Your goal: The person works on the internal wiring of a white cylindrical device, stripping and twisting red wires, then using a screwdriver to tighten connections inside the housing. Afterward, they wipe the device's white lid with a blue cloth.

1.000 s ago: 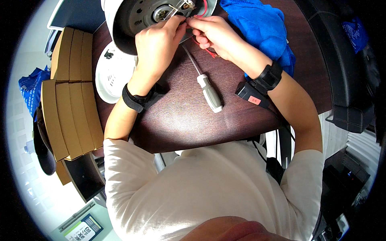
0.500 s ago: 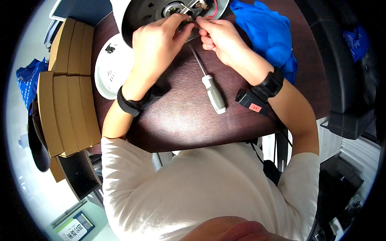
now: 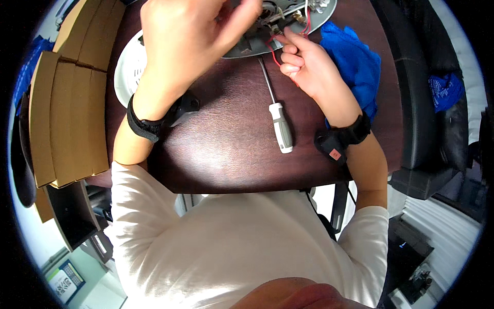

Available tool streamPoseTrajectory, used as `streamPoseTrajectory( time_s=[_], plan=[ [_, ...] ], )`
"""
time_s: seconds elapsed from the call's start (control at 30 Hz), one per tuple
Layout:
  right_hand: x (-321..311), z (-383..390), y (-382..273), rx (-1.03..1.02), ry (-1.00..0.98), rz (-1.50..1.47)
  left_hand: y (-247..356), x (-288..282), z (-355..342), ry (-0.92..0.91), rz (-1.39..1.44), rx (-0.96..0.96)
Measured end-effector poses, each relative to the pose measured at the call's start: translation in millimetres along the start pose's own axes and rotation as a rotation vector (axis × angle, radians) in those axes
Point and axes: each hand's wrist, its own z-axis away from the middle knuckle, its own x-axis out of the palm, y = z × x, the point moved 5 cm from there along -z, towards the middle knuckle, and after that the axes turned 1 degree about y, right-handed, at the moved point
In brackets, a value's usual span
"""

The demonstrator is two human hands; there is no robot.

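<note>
At the top, a round grey metal appliance base (image 3: 243, 47) holds exposed fittings and wires. My right hand (image 3: 315, 67) pinches a thin red wire (image 3: 274, 57) beside it, fingers curled. My left hand (image 3: 185, 41) is raised large in the upper-left middle over the base's edge; its fingertips are partly cut off, and whether they hold anything is hidden. A grey-and-white screwdriver (image 3: 282, 129) lies below the base, shaft pointing up. A white round cover (image 3: 123, 80) lies partly behind my left wrist.
Stacked cardboard boxes (image 3: 77, 118) line the left of the dark desk (image 3: 226, 154). A crumpled blue cloth (image 3: 355, 67) lies right of my right hand. A black padded chair (image 3: 417, 139) stands at the right edge, with a blue bag (image 3: 445, 92) on it.
My left hand has lifted up and leftward from beside my right hand, now appearing larger. My right hand has moved right and down, still pinching. The appliance appears shifted right.
</note>
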Motion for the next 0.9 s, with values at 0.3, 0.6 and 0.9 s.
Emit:
streamPoseTrajectory(
  time_s=[0.3, 0.6, 0.9],
  plan=[
    [-0.5, -1.7, -1.9, -0.055, 0.029, 0.114, -4.2, 0.3, -1.5, 0.142, 0.093, 0.099],
    [-0.4, 1.7, -4.5, -0.133, 0.105, 0.31, -3.1, 0.5, -1.8, 0.119, -0.026, 0.093],
    [-2.0, -5.8, 1.3, -0.076, 0.002, 0.058, -3.7, 1.1, -0.6, 0.144, -0.018, 0.096]
  ],
)
